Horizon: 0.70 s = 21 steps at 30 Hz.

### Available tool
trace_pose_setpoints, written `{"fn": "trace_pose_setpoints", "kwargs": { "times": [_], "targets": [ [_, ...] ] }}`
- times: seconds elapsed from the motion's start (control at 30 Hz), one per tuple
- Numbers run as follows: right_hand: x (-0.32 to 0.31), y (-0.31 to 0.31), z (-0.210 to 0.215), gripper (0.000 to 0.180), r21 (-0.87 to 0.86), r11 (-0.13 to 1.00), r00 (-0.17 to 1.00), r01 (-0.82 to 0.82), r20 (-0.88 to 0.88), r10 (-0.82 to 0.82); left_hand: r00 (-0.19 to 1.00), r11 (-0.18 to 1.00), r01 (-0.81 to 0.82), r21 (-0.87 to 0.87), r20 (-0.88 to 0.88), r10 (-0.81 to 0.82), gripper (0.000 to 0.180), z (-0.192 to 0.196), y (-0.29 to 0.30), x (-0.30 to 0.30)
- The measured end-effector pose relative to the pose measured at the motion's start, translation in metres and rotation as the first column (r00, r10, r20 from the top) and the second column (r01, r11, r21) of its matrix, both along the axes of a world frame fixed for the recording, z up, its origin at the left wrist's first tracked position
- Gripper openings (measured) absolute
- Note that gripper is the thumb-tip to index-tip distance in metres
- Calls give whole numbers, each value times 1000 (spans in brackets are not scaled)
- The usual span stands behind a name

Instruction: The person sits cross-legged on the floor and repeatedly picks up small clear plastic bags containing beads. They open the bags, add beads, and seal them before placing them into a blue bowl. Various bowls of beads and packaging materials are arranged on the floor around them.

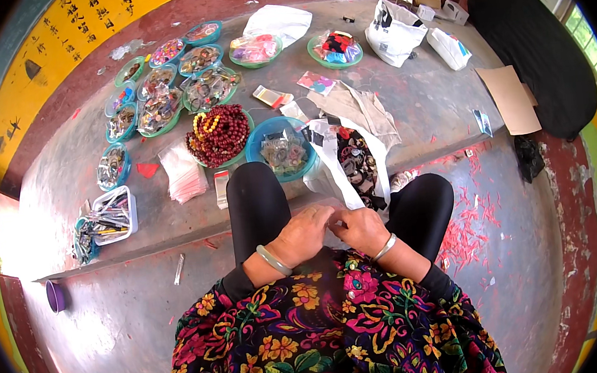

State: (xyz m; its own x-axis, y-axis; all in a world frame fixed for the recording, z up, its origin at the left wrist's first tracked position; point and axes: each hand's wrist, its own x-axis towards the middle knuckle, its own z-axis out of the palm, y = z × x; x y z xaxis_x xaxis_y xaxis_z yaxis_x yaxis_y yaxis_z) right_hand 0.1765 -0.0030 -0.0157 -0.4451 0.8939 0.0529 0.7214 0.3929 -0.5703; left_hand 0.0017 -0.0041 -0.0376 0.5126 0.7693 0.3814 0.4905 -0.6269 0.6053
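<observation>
My left hand [301, 235] and my right hand [364, 230] meet in front of my lap, fingertips pinched together and nearly touching. Whatever lies between the fingers, if anything, is hidden or too small to name. Just beyond the right hand, a white plastic bag [320, 173] gapes between my knees, full of dark small items [358, 159] that look like hair ties or bands. Left of that bag, a blue basin [254, 147] holds small clear packets [285, 152]. A heap of dark red beaded strings [226, 139] with some yellow beads fills a green basin farther left.
Several basins of packaged trinkets [211, 87] crowd the raised ledge at the back left. A stack of clear sleeves [183, 172] and a white tray of pens [116, 215] lie nearer. White bags [396, 33] and flat cardboard [509, 98] are at right; red scraps [472, 231] litter the floor.
</observation>
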Motion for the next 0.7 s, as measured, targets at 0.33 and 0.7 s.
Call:
{"fn": "trace_pose_setpoints", "kwargs": {
  "times": [0.33, 0.7],
  "targets": [
    [10, 6, -19, 12, -184, 969, 923, 162, -320, -215, 976, 973, -212, -87, 23, 215, 41, 18, 4, -6],
    [6, 7, -5, 13, 230, 950, 909, 210, -404, -103, 977, 770, -67, -635, 115, 180, 19, -11, 6, -5]
  ]
}}
